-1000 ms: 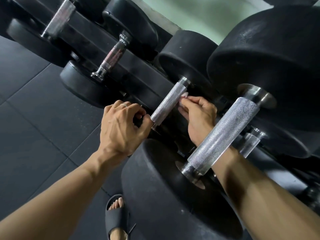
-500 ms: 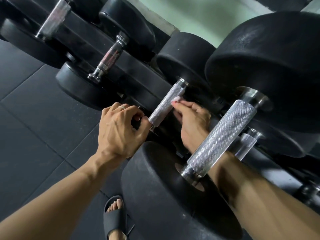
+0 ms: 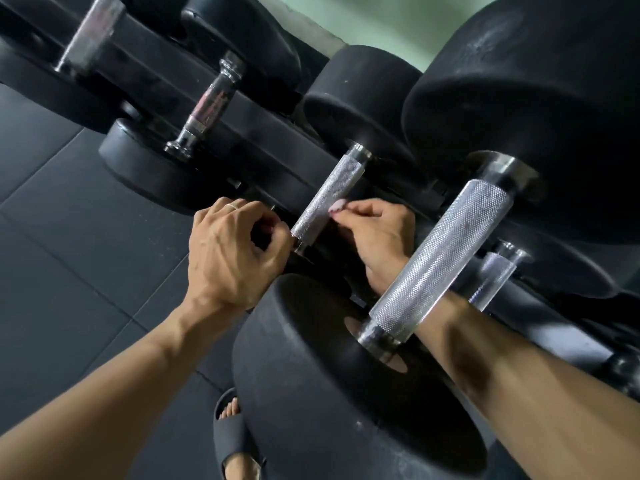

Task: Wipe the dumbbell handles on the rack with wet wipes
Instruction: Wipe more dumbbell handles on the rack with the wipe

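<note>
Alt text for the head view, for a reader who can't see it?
Both hands, left hand and right hand, work at one knurled dumbbell handle on a rack of black dumbbells; a small pale wipe shows at the right fingertips. A sandalled foot stands below.

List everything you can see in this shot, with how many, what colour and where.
Knurled dumbbell handles: five, silver, across the rack; nearest at right.
Dumbbell heads: several, black rubber, at the handle ends.
Rack: one, black, running upper left to lower right.
Wipe: one small piece, whitish-pink, against the middle handle.
Floor mats: dark grey, left.
Wall: pale green, top.
Slipper: one, dark, bottom centre, on a foot.
Ring: one, silver, on the left hand.
Left hand: curled at the handle's near end.
Right hand: pinching the wipe.
</note>
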Tool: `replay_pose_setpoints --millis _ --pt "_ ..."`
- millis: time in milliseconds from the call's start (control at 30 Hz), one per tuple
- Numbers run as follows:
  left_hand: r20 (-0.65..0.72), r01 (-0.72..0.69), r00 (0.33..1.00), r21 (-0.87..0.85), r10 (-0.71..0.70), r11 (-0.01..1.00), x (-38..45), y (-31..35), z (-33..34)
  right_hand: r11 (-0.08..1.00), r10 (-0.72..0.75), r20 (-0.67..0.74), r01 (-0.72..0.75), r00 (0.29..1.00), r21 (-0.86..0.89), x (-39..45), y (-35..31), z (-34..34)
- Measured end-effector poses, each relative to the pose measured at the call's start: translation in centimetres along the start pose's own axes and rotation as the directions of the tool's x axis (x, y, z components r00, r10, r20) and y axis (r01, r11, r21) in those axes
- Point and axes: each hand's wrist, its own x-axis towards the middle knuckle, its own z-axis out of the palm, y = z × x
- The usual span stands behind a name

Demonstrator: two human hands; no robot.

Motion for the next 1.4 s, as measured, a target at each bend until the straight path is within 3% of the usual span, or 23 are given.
replay_pose_setpoints --millis 133,267,367,433,533,600,733,867,933,1067,1133,1267,1400 --pt "0.001 0.008 1.0 0.005 -0.008 1.0 -0.1 0.0 -0.1 0.999 0.005 0.061 -0.008 0.998 0.038 -0.6 0.6 0.0" --pt "0.004 -0.002 1.0 0.01 0.002 1.0 0.1 -0.1 0.0 0.961 0.052 0.19 0.002 0.98 -0.275 -1.2 1.6 0.2" --pt "0.001 0.006 1.0 0.006 -0.006 1.0 0.0 0.0 -0.1 0.987 0.071 0.119 -0.053 0.99 -0.151 -0.5 1.8 0.1" --pt "0.005 0.005 1.0 0.004 -0.005 1.0 0.0 0.1 -0.2 0.993 0.098 0.144 -0.088 0.985 -0.077 -0.1 2.2 0.1" --pt "0.005 0.012 1.0 0.002 -0.012 1.0 0.1 0.2 -0.2 0.976 0.169 0.259 -0.125 0.951 -0.177 -0.5 2.7 0.3" --pt "0.006 0.02 1.0 0.001 -0.02 1.0 0.0 0.2 -0.2 0.975 0.168 0.237 -0.126 0.957 -0.185 -0.4 2.3 0.4" --pt "0.012 0.032 0.999 -0.002 -0.032 0.999 -0.1 0.3 -0.2 0.985 0.122 0.065 -0.129 0.99 0.116 1.6 1.5 0.5" --pt "0.015 0.026 1.0 -0.012 -0.026 1.0 0.0 0.2 -0.1 0.967 0.243 0.214 -0.254 0.946 0.024 0.0 2.2 0.9" --pt "0.019 0.025 1.0 -0.012 -0.025 1.0 0.0 0.0 -0.1 0.958 0.254 0.258 -0.28 0.932 0.068 -0.2 2.1 1.0" --pt "0.022 0.036 0.999 -0.014 -0.035 0.999 -0.1 0.1 -0.1 0.855 0.231 0.139 -0.269 0.963 0.443 1.9 0.7 0.8" --pt "0.025 0.036 0.999 -0.017 -0.036 0.999 0.0 0.1 -0.1 0.846 0.256 0.185 -0.312 0.949 0.433 1.2 1.1 0.7" --pt "0.039 0.044 0.998 -0.014 -0.043 0.999 -0.1 0.1 -0.3 0.902 0.288 0.299 -0.362 0.91 0.235 -0.3 1.6 0.6" --pt "0.038 0.04 0.998 -0.021 -0.04 0.999 -0.1 0.2 -0.3 0.845 0.195 0.177 -0.257 0.965 0.468 1.9 0.4 0.2"
